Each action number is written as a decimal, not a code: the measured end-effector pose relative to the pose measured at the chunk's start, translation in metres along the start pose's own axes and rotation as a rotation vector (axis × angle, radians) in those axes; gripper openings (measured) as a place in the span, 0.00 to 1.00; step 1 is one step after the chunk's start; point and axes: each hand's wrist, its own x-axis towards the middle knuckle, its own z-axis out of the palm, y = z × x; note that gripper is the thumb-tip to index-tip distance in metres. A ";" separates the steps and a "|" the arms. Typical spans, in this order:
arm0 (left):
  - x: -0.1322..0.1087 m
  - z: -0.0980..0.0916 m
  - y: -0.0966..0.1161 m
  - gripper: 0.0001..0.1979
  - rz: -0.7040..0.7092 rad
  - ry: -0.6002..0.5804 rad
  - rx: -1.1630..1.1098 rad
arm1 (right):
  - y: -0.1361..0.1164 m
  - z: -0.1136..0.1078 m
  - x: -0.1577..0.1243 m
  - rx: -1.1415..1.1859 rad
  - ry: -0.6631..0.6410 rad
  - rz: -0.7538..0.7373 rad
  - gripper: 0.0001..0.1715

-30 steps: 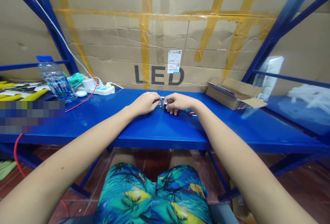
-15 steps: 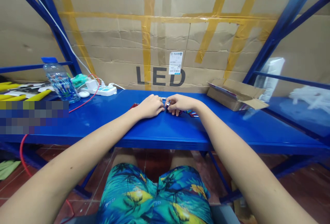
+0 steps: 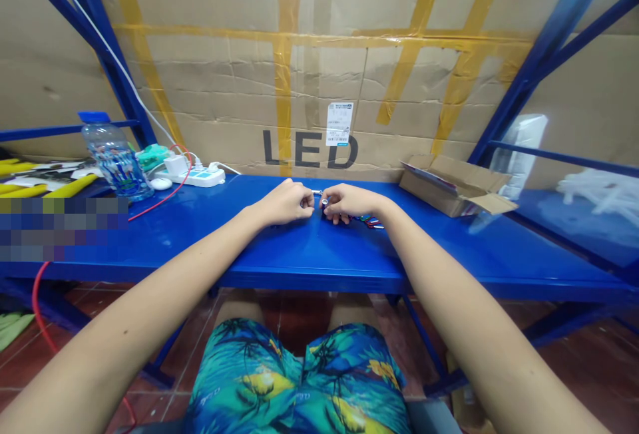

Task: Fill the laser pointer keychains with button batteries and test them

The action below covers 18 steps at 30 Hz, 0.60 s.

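Left hand (image 3: 286,203) has shifted left, away from right hand (image 3: 351,200), since the earlier frame; head view: left fingers curled in, can't tell if gripping anything, right fingers clamped on 1 small dark cylinder (image 3: 324,203) over blue table (image 3: 304,251), colourful pieces (image 3: 372,222) beside right wrist.

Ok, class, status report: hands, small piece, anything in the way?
Left hand curled, contents unclear. Right hand holds small round-ended piece. Coloured pieces near right hand. Open carton apart from hands.
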 end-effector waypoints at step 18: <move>-0.001 0.007 0.002 0.09 0.269 0.201 -0.062 | 0.010 0.005 0.007 0.081 0.018 -0.070 0.07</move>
